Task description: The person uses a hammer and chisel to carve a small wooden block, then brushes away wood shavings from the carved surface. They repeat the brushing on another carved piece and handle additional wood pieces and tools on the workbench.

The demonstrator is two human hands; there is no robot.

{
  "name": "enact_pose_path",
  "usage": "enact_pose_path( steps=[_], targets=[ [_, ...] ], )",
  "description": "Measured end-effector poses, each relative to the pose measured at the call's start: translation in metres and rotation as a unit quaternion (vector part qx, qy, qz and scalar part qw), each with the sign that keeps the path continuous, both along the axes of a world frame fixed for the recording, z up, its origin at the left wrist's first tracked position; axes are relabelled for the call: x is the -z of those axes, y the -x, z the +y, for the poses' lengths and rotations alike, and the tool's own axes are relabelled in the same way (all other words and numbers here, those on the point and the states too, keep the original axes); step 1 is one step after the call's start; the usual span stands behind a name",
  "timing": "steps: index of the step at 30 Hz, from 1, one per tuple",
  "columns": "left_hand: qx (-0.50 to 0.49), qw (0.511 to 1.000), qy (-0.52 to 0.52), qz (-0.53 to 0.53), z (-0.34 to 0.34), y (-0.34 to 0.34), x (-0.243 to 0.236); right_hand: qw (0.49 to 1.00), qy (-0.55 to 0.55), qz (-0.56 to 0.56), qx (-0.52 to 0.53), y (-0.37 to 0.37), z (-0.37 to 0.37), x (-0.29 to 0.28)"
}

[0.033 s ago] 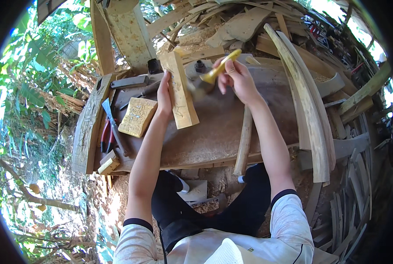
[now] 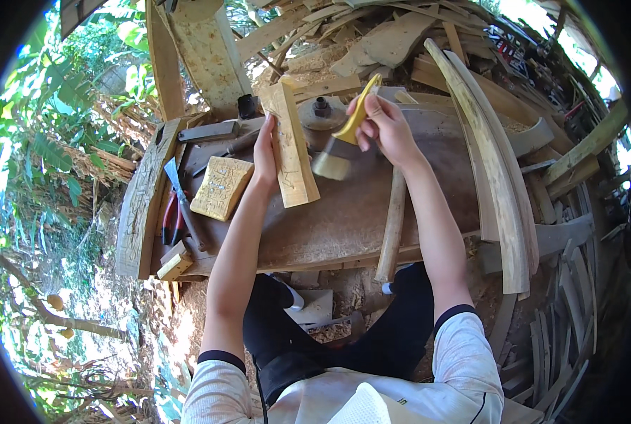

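A: Where's the wooden block (image 2: 290, 148)?
B: Over the counter (image 2: 329, 233), tilted, left side against the left hand (image 2: 264, 155). Can't tell if its lower end touches the surface.
A: Hands?
B: Left one holds the block's left side, fingertips mostly hidden behind it. Right hand (image 2: 387, 128) is right of the block, thumb and fingers pinching the yellow handle of a brush (image 2: 350, 129) — bristles down, just beside the block, small gap showing.
A: Left of the block?
B: Carved slab (image 2: 222, 189) nearest, then a bladed tool (image 2: 194, 222) beside red-handled pliers (image 2: 168, 218). Grey bar (image 2: 208, 133) up-left of the block.
A: Other side?
B: Wooden rod (image 2: 391, 230) down-right of the block — long curved strips (image 2: 495, 177) farther right. Round metal piece (image 2: 321, 121) just right of the block's upper part.
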State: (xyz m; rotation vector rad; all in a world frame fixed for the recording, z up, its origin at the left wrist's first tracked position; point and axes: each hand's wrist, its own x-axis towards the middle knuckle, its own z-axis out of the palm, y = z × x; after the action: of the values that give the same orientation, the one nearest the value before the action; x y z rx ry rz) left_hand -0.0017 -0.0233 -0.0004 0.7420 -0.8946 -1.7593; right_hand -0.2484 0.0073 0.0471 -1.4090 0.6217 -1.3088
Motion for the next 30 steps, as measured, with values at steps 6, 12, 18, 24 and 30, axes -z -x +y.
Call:
enact_pose_path(
  steps=[6,12,18,24,30],
  targets=[
    [-0.049,0.999,0.001,0.023,-0.005,-0.009,0.007,0.999,0.006,-0.017,0.046,-0.022,0.003,-0.003],
    [0.008,1.000,0.005,-0.014,-0.001,-0.007,0.001,0.994,0.031,-0.022,0.099,-0.020,0.005,0.000],
    [0.075,0.996,0.019,-0.044,0.002,0.002,0.003,0.992,0.023,-0.071,0.100,-0.003,-0.003,0.001],
    [0.061,0.997,0.004,-0.044,0.002,-0.007,0.006,0.982,0.036,-0.053,0.179,-0.028,0.001,-0.002],
    [0.067,0.996,0.031,-0.059,-0.005,-0.008,0.012,0.994,0.014,-0.028,0.109,-0.014,-0.004,0.004]
  ],
)
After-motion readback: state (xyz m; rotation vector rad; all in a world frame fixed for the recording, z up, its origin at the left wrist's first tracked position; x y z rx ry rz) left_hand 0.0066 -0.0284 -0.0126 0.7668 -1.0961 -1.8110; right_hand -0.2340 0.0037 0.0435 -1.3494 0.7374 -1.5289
